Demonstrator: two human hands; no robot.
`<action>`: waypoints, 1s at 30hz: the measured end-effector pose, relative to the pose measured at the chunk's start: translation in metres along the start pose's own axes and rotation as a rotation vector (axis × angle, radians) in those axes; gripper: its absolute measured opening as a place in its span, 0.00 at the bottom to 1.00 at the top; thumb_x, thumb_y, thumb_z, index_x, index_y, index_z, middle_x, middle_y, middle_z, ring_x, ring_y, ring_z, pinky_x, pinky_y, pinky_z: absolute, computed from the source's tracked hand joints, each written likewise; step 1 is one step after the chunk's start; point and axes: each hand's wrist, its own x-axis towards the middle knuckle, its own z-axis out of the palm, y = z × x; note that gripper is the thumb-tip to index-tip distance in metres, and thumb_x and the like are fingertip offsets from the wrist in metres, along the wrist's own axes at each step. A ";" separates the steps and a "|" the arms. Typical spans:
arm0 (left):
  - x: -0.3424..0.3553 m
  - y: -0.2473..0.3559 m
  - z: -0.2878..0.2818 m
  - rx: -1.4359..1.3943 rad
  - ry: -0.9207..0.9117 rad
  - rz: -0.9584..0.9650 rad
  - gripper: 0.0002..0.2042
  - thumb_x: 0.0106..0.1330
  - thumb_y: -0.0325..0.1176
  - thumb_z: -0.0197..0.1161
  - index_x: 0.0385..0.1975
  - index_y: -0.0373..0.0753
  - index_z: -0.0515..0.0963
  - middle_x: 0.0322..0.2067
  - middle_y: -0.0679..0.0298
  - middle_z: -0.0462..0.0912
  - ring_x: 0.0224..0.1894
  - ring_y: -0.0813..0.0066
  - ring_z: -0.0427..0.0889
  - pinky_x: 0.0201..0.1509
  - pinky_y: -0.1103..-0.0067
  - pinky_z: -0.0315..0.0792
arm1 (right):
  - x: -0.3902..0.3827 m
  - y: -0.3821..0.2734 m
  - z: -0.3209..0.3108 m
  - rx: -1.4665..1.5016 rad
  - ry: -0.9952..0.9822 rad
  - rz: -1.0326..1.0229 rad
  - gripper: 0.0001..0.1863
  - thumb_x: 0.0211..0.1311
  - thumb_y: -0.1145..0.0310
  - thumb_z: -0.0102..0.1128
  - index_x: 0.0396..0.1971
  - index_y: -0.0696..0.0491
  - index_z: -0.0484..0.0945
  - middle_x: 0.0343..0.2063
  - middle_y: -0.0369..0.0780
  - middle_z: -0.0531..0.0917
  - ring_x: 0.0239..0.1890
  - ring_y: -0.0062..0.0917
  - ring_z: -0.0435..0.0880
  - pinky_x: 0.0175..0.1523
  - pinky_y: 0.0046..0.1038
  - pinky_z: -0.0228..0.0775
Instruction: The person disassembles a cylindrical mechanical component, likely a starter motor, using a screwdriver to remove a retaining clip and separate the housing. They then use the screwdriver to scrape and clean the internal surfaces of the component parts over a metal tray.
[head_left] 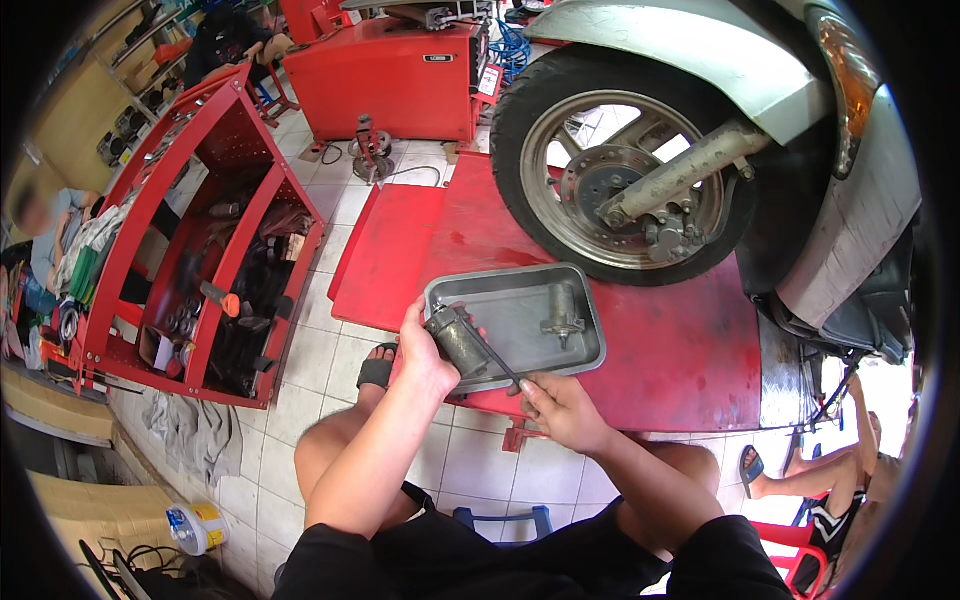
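Observation:
My left hand [430,355] is wrapped round a grimy cylindrical motor [462,342], which looks like a starter motor. It is tilted over the left side of a grey metal tray [590,290]. Between the finger and thumb of my right hand [560,408] is the end of a thin dark rod or cable [500,366]. Its other end reaches the motor's side; whether it is attached there I cannot tell. A second, similar motor [562,315] stands in the right part of the tray, apart from both hands.
The tray sits on a red lift platform [680,350]. A motorcycle's front wheel [625,180] stands just behind it. To the left is a red tool cart [225,260], and farther back a red machine [385,85]. Other people are at the far left, the back and the right.

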 end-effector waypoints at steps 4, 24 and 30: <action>0.004 -0.006 0.002 -0.031 0.019 0.013 0.27 0.69 0.56 0.46 0.41 0.35 0.80 0.33 0.55 0.79 0.36 0.57 0.78 0.45 0.62 0.75 | 0.001 -0.005 -0.005 -0.018 0.006 0.019 0.18 0.79 0.65 0.44 0.43 0.63 0.79 0.21 0.33 0.72 0.24 0.15 0.69 0.31 0.24 0.66; 0.012 -0.008 -0.007 0.032 -0.241 0.015 0.24 0.69 0.53 0.43 0.37 0.38 0.79 0.31 0.56 0.80 0.33 0.58 0.77 0.42 0.61 0.71 | 0.001 -0.010 -0.009 -0.310 0.045 -0.047 0.18 0.77 0.60 0.46 0.40 0.59 0.78 0.24 0.42 0.81 0.28 0.25 0.83 0.38 0.33 0.76; 0.004 -0.019 0.016 0.054 0.018 0.094 0.25 0.71 0.56 0.44 0.42 0.42 0.81 0.33 0.62 0.81 0.33 0.66 0.79 0.40 0.68 0.74 | 0.006 0.006 -0.009 -0.178 0.122 -0.208 0.16 0.77 0.64 0.48 0.34 0.61 0.77 0.20 0.45 0.78 0.23 0.29 0.79 0.35 0.34 0.73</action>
